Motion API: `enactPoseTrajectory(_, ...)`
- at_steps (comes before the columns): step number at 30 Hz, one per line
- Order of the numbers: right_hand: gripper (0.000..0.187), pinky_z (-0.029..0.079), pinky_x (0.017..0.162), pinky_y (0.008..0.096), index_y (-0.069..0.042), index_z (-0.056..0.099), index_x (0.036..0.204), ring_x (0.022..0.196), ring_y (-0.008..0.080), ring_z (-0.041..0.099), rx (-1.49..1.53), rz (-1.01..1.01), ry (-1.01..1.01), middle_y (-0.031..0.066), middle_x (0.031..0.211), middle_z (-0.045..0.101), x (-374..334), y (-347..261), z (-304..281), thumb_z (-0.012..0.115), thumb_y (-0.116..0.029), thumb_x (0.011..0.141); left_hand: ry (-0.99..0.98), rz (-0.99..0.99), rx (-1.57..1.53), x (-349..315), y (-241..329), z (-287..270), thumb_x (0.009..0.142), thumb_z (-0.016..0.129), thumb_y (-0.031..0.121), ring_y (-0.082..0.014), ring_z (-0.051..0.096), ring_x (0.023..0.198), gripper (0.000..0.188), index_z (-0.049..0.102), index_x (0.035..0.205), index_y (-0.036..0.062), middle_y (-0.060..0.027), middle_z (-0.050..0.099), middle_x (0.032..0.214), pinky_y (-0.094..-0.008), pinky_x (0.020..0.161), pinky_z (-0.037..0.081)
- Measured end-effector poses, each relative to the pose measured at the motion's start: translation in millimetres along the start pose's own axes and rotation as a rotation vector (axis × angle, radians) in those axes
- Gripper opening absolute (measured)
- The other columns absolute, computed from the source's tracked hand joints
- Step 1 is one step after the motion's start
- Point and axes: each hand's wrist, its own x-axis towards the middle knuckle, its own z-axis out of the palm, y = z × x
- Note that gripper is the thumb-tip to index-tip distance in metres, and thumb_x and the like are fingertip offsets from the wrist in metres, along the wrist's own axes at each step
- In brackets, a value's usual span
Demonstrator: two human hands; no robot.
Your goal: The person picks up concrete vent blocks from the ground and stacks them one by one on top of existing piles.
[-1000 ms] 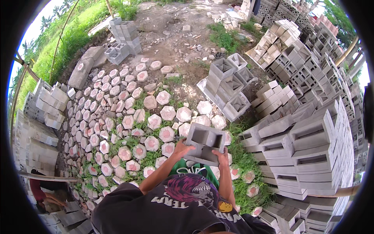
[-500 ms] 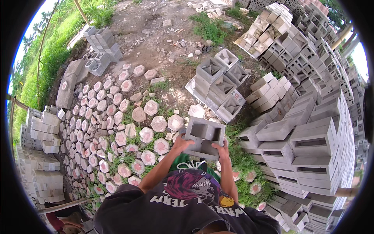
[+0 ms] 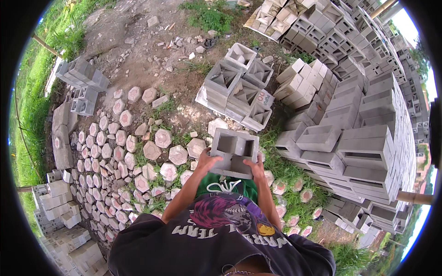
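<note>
Grey concrete block (image 3: 235,155), hollow, w/ several open cavities, is held up in front of the person's waist, cavities facing the camera. L hand (image 3: 206,163) grips its left side, R hand (image 3: 256,167) its right; fingers of both are curled round the outer walls, thumbs lapped onto the near face, so each is closed down to abt. the block's edge. Green shorts (image 3: 249,188) w/ white drawcord show just below the block, then dark T-shirt (image 3: 193,248) w/ purple print.

Just beyond: stack of patterned vent blocks (image 3: 241,94) on a pale sheet. Hexagonal pavers (image 3: 163,138), some w/ pinkish centres, cover the ground to the L, grass btwn some. To the R, tall stack of hollow blocks (image 3: 368,140), bamboo pole (image 3: 414,198) nr. its lower end. Far L: smaller block pile (image 3: 57,202), long grey slab (image 3: 61,133) & another small block stack (image 3: 83,73). Bare dirt (image 3: 119,50) w/ rubble up top.
</note>
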Motion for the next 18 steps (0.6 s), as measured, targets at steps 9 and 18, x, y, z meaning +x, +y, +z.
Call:
enactPoseTrajectory(9, 0.075, 0.050, 0.087, 0.0375, -0.001, 0.037, 0.132, 0.100, 0.0254, 0.060, -0.018, 0.089, 0.020, 0.0164, 0.113, 0.059, 92, -66, -17, 0.077, -0.009, 0.070, -0.059, -0.034, -0.055, 82, 70, 40, 0.057, 0.082, 0.021, -0.0299, 0.061, 0.104, 0.093, 0.040, 0.135, -0.0098, -0.0230, 0.060, 0.117, -0.0362, 0.089, 0.049)
enactPoseTrajectory(18, 0.072, 0.050, 0.086, 0.0377, 0.000, 0.038, 0.129, 0.098, 0.0252, 0.060, -0.023, 0.047, 0.007, 0.0164, 0.111, 0.060, 209, -118, -55, 0.076, -0.008, 0.069, 0.004, -0.017, 0.018, 182, 105, 107, 0.057, 0.081, 0.021, -0.0303, 0.061, 0.105, 0.092, 0.041, 0.135, -0.0079, -0.0229, 0.060, 0.119, -0.0366, 0.091, 0.049)
